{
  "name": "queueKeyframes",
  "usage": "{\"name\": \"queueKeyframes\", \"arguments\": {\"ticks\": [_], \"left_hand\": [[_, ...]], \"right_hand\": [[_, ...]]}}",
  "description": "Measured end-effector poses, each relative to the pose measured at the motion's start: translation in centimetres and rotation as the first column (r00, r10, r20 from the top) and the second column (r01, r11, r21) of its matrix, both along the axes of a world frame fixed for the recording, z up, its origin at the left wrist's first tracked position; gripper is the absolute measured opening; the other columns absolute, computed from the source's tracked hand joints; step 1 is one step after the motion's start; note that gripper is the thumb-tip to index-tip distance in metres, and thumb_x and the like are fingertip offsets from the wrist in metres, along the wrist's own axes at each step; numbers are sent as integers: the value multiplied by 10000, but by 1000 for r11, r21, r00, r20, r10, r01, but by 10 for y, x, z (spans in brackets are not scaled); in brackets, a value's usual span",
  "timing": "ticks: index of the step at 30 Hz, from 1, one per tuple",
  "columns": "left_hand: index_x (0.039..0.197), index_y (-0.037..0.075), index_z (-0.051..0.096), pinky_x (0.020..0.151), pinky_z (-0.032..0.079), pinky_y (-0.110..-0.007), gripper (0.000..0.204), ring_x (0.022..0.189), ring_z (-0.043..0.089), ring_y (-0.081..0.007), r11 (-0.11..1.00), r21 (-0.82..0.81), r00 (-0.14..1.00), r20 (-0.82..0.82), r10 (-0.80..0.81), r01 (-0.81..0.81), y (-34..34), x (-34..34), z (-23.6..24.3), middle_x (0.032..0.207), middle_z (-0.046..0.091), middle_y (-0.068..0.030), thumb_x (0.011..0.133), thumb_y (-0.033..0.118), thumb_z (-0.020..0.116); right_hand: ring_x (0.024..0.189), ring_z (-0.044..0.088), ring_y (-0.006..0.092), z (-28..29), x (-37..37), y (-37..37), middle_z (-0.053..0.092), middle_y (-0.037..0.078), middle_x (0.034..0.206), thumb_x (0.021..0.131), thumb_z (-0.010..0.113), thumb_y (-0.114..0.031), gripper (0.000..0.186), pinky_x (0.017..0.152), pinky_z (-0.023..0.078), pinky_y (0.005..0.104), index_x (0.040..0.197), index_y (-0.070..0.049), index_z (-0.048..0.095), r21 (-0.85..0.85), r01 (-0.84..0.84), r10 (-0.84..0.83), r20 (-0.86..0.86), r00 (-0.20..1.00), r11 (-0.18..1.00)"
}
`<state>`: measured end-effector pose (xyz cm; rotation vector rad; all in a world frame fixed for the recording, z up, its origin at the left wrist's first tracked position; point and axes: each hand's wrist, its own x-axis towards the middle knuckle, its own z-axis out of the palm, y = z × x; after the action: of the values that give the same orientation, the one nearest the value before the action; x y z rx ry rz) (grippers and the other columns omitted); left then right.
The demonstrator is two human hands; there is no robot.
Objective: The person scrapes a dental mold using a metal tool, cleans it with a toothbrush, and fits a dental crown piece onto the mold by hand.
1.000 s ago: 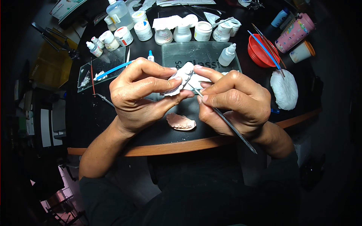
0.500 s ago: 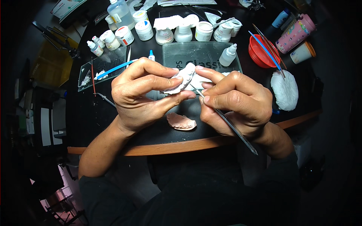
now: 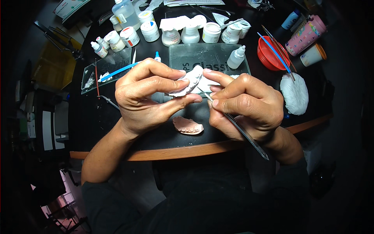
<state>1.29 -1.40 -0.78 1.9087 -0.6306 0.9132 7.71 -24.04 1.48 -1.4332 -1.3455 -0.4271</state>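
Note:
A white plaster dental model [image 3: 193,80] with a row of teeth is gripped between the thumb and fingers of my left hand [image 3: 142,93], over the middle of the desk. My right hand [image 3: 249,103] pinches a slim metal dental instrument [image 3: 243,132] with a ridged grip. Its thin tip points at the model's lower right edge; whether it touches, I cannot tell. One right fingertip rests at the model's upper end. Below both hands, a pinkish dental model [image 3: 187,125] lies on the dark desktop with its teeth toward me.
Behind my hands lies a glass slab [image 3: 179,52] bearing a dropper bottle [image 3: 236,57]. Several white jars [image 3: 211,32] line the back. At right are a red bowl [image 3: 269,58] with brushes, a white pad [image 3: 297,93] and a pink tumbler [image 3: 306,35]. A smaller glass plate [image 3: 120,58] lies left.
My right hand and the metal instrument have shifted slightly right, and the instrument has turned a little in my fingers. My left hand and the white model are almost unmoved.

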Motion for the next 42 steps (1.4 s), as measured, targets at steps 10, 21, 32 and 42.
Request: {"name": "queueKeyframes", "arguments": {"ticks": [10,21,32,42], "left_hand": [[902,20,825,639,573,-251,330,767,722,-145,1000,3,1000,9,-16,16,3,2,3,918,759,-114,656,102,1031],[922,9,824,648,601,-245,323,798,750,-154,997,-64,996,-70,-49,45,4,1,2,931,770,-142,673,70,1019],[965,-17,813,721,646,-238,318,857,765,-154,986,-100,982,-119,-144,133,6,0,5,989,749,-157,700,-11,987],[961,-19,809,730,655,-235,300,875,772,-159,984,-105,977,-138,-161,148,7,1,4,992,746,-156,713,-19,977]], "right_hand": [[670,702,141,2,3,0,684,71,759,777,852,27,151,963,658,502,751,6,704,11,-33,33,14,999,999],[667,701,138,1,6,-3,685,77,757,769,832,45,128,947,668,489,759,15,708,0,-44,44,17,999,999],[670,713,145,2,6,-3,692,67,748,775,819,50,103,936,672,470,824,8,739,5,-42,42,16,999,999],[677,725,156,1,6,-2,703,74,757,778,831,42,111,929,673,466,831,2,742,-4,-32,32,25,999,999]]}}
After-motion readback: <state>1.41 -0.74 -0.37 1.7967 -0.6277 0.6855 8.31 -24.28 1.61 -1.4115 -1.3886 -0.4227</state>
